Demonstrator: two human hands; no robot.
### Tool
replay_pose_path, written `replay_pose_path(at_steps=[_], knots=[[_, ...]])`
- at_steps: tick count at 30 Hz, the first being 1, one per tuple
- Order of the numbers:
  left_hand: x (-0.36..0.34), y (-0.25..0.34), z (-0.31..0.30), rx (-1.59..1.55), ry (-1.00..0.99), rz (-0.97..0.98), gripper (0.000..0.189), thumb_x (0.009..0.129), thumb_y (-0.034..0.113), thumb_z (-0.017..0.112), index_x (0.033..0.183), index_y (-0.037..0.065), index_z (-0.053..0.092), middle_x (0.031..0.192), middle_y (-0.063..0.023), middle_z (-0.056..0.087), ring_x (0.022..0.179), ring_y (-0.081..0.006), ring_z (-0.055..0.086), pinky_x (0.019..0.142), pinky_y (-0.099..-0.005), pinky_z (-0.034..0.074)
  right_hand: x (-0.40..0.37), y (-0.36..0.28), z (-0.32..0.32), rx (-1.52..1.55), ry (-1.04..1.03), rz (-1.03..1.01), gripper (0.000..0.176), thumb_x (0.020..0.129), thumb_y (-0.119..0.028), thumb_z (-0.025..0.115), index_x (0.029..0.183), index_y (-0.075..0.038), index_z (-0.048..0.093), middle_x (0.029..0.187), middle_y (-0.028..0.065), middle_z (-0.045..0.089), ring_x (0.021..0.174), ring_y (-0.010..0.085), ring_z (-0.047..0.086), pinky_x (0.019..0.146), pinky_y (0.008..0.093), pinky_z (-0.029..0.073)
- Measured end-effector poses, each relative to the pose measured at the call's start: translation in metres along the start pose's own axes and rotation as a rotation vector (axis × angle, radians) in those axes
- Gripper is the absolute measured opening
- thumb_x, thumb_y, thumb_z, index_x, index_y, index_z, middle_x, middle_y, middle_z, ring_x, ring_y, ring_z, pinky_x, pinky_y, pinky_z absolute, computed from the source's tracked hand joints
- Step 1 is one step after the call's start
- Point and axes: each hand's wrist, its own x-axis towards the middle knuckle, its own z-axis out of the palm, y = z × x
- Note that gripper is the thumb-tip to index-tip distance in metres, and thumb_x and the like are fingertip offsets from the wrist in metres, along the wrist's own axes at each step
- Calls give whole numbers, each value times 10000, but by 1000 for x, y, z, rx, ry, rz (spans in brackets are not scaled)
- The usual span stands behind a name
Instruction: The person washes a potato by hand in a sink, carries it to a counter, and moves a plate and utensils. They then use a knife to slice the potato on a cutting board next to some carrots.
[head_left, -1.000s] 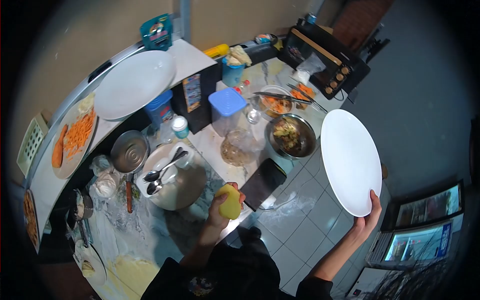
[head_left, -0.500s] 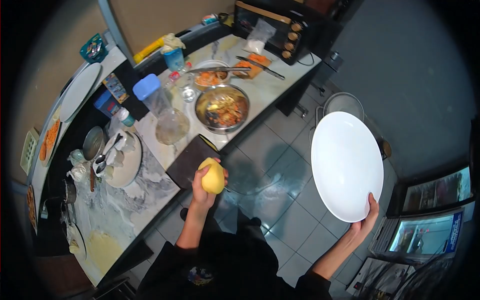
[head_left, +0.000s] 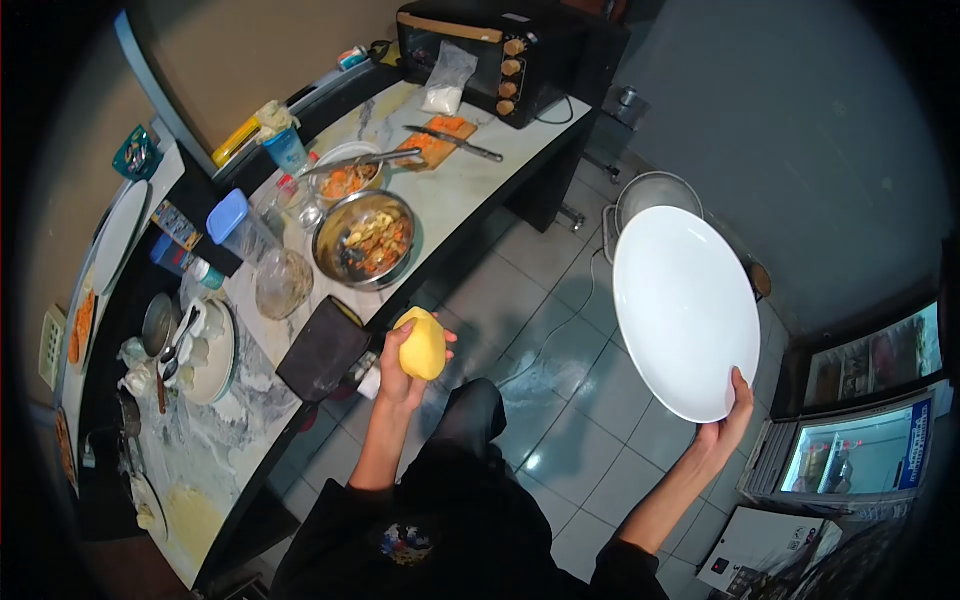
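Near the counter's front edge, my left hand (head_left: 402, 372) grips a smooth yellow lump (head_left: 422, 346), which looks like dough, with the fingers wrapped round its sides. At the right, my right hand (head_left: 728, 425) holds a large white oval plate (head_left: 686, 312) by its lower rim, over the tiled floor. The plate bears nothing. On the counter beyond my left hand stands a steel bowl (head_left: 363, 240) with a mixed, chopped filling. A dark box-shaped object (head_left: 323, 350) lies at the counter's edge, just left of the yellow lump.
A black oven (head_left: 510, 65) stands at the counter's far end. Two knives lie by an orange-topped cutting board (head_left: 436, 145). The marble counter (head_left: 245, 440) curves along the left, with a white plate (head_left: 215, 365) and spoons. A round strainer-like object (head_left: 655, 190) is behind the oval plate.
The counter and its bowls have shifted left in view, and the oven too. Both hands still hold the lump and the plate. A leg now shows further forward.
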Motion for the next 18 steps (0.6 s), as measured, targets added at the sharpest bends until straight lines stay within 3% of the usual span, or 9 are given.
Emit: replay_pose_path(at_steps=[3,6,7,8,14,18], knots=[[35,-6,8,-54,44,48,435,847,370,450,1070,-1,490,885,-192,615,724,-223,598,677,-316,497,29,12,24,10,-26,28,458,776,-58,566,1185,96,427,1103,204,520,1000,289,541,856,376,463],[76,-8,24,-138,190,128,432,851,358,473,1071,-13,486,901,-172,600,816,-236,605,681,-321,505,58,26,59,23,-63,34,450,780,-47,560,1186,95,428,1105,204,521,1000,289,542,850,374,466],[93,-7,27,-139,182,135,432,851,358,473,1071,-13,486,901,-172,600,816,-236,605,681,-321,505,69,32,72,20,-88,47,451,781,-46,561,1189,92,428,1105,204,522,999,289,542,848,372,466],[110,-8,30,-141,149,141,435,851,358,474,1072,-17,483,908,-167,596,836,-240,604,680,-325,507,78,37,87,64,-127,49,377,756,-42,600,1096,65,478,1013,178,566,906,271,584,784,366,513],[239,-4,60,-206,-48,120,407,848,325,458,1105,10,486,937,-164,597,913,-245,575,746,-343,471,157,64,197,52,-209,60,412,764,-30,578,1138,82,450,1031,189,553,927,269,576,778,353,503],[317,24,90,-201,-38,111,395,851,322,450,1112,27,485,972,-155,595,944,-233,557,772,-346,458,202,72,291,36,-286,95,439,773,-41,564,1175,84,443,1060,195,545,955,272,564,804,357,476]])
